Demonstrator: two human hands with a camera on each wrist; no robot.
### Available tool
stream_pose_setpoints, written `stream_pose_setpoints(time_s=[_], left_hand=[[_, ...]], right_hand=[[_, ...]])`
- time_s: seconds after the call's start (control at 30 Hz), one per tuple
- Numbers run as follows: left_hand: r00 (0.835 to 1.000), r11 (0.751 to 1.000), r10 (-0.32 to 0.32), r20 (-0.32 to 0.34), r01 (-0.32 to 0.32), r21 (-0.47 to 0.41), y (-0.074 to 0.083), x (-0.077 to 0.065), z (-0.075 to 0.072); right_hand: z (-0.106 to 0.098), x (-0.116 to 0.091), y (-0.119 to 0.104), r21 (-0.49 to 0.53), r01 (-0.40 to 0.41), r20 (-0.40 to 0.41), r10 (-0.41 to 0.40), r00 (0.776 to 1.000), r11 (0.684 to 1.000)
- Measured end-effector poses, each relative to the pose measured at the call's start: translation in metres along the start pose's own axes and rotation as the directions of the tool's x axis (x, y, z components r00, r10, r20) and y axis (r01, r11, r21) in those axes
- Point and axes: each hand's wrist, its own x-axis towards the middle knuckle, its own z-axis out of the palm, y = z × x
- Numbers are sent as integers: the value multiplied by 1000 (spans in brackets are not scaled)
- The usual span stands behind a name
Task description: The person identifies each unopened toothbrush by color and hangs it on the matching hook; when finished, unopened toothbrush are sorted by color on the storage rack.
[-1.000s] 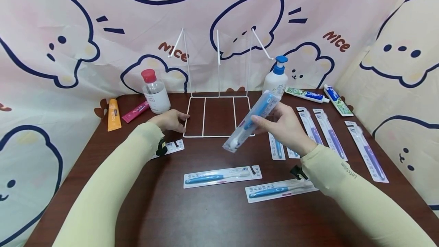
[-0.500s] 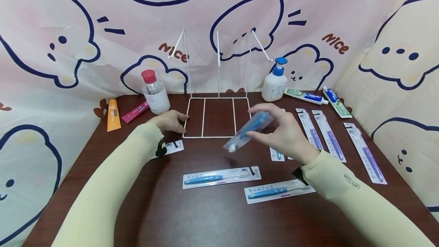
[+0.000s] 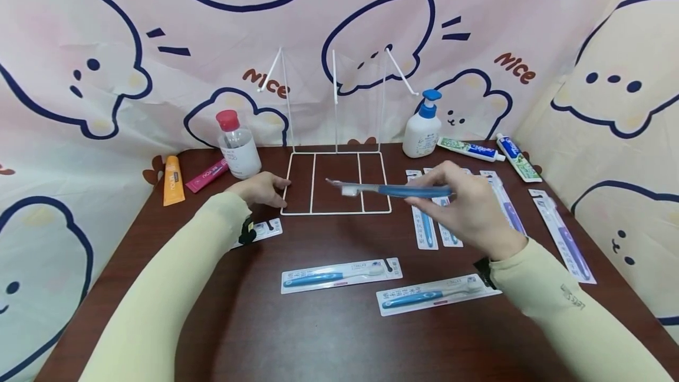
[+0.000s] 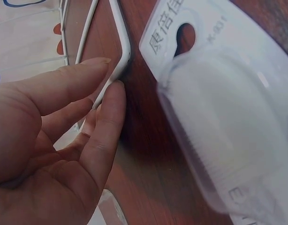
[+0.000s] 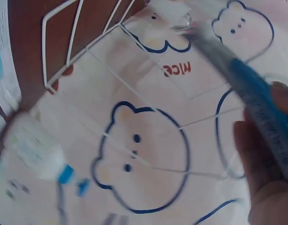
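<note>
My right hand (image 3: 469,211) pinches a packaged blue toothbrush (image 3: 405,191) by its handle end. The package is edge-on and nearly level, bristle end pointing left over the base of a white wire rack (image 3: 335,213). In the right wrist view the toothbrush pack (image 5: 256,84) is slanted and partly blurred. My left hand (image 3: 260,189) holds the rack's left base wire near the front corner, thumb and fingertips at the wire in the left wrist view. Another packaged toothbrush (image 4: 219,126) lies just beside that hand, partly hidden by my wrist in the head view.
Two blue toothbrush packs (image 3: 342,276) lie in front. Blue and purple packs (image 3: 562,234) lie at the right, behind them toothpaste tubes (image 3: 469,149) and a pump bottle (image 3: 421,131). At back left are a red-capped bottle (image 3: 240,149), a pink tube (image 3: 207,175) and an orange tube (image 3: 172,181).
My right hand has shifted right and slightly down, turning the toothbrush pack from a steep slant to nearly level and edge-on. My left hand stays at the rack.
</note>
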Motion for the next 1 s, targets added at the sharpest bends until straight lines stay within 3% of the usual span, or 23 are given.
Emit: stream_pose_setpoints(time_s=[0.07, 0.13, 0.23, 0.33, 0.47, 0.67, 0.83, 1.0], left_hand=[[1000, 1000, 3, -6, -3, 5, 0, 1, 0], [1000, 1000, 1, -10, -1, 5, 1, 1, 0], [1000, 1000, -2, -3, 2, -4, 1, 1, 0], [1000, 1000, -14, -2, 14, -16, 2, 0, 1], [1000, 999, -25, -6, 25, -20, 4, -1, 1], [1000, 999, -25, 1, 25, -37, 3, -2, 3], [1000, 1000, -13, -2, 13, -26, 2, -2, 3], [1000, 1000, 4, -8, -5, -15, 2, -2, 3]], right_hand=[[-5, -5, 3, 113, -87, -89, 97, 991, 990], [-9, -10, 6, 241, -173, -167, 216, 962, 955], [-13, -17, 10, 434, -274, -204, 390, 898, 858], [-15, -23, 18, 592, -310, -186, 501, 845, 744], [-13, -27, 30, 766, -224, -194, 549, 813, 603], [-10, -27, 52, 945, -26, -189, 609, 770, 327], [-6, -35, 73, 975, -21, -136, 667, 733, 221], [1, -42, 84, 980, -28, -118, 687, 717, 198]])
